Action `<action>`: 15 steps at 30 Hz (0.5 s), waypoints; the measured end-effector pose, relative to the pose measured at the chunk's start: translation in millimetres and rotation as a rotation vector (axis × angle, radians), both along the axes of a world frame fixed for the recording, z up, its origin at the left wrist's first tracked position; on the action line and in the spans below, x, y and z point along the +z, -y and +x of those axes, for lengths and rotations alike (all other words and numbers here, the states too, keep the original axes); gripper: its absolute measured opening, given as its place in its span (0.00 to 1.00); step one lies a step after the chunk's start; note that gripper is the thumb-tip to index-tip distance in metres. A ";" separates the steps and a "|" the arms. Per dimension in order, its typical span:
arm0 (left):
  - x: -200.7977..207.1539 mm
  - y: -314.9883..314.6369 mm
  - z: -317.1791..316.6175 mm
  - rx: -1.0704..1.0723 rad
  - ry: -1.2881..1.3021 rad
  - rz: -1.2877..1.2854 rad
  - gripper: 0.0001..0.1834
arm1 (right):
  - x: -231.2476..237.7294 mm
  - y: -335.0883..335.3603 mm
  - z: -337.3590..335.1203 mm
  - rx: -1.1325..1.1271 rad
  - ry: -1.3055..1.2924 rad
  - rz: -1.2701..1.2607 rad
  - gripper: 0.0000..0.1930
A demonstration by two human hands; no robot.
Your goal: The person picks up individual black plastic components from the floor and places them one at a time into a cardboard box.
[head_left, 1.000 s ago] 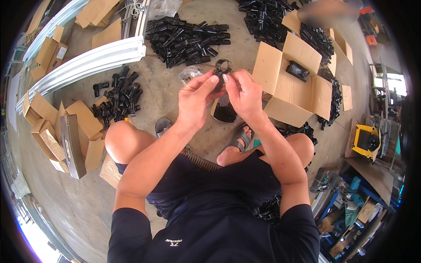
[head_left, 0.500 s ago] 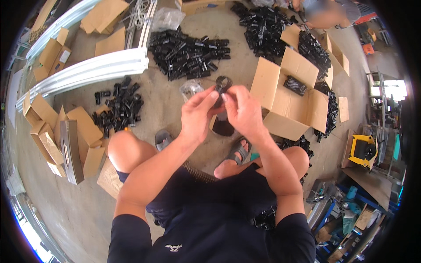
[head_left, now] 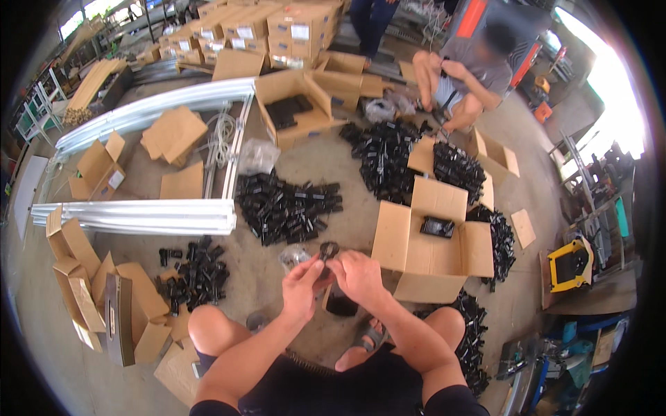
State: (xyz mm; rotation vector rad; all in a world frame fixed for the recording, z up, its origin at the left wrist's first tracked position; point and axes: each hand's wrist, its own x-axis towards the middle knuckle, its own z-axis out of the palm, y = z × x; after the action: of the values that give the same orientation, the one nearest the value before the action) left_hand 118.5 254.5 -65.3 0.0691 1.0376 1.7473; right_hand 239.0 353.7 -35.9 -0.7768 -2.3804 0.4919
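Both my hands are closed on a small black part with a ring-shaped end point(head_left: 329, 247), held up in front of my knees. My left hand point(head_left: 301, 290) pinches it from the left, thumb and fingertips together. From the right, my right hand point(head_left: 359, 279) grips the same part, its fingers curled around the lower portion. The ring end sticks out above the fingertips; the rest is hidden by my hands. Below them on the floor is a small container with dark contents point(head_left: 341, 304), partly covered. A clear plastic bag point(head_left: 294, 256) lies just beyond my left hand.
Heaps of black parts point(head_left: 284, 208) lie ahead, with a smaller pile point(head_left: 198, 277) at left. An open carton point(head_left: 433, 256) holding a black piece stands right. Metal rails point(head_left: 139, 216) lie far left. A seated co-worker point(head_left: 472, 73) and a standing person point(head_left: 371, 28) are farther off.
The view has tilted upward, bringing stacked cartons and the co-worker into sight. My hands appear lower in the picture and still hold the black part.
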 end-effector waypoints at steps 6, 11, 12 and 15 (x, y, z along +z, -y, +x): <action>5.5 1.9 -3.1 0.032 -0.005 0.084 0.13 | 7.1 9.1 -4.7 0.018 -0.102 -0.057 0.09; 9.1 6.0 0.7 0.020 -0.025 0.072 0.12 | 3.9 3.9 -1.2 -0.002 0.015 0.029 0.12; 6.6 7.8 -1.1 0.030 -0.025 0.077 0.12 | 18.5 10.8 -2.9 -0.016 -0.014 -0.002 0.13; 3.0 5.7 -0.9 0.033 -0.018 0.084 0.12 | 18.0 14.2 -3.9 -0.005 -0.093 -0.037 0.14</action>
State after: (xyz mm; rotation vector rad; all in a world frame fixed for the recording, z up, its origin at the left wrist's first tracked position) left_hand 117.6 248.8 -62.3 0.1215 0.9828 1.8234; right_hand 235.2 339.5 -17.9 -0.7598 -2.2892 0.5586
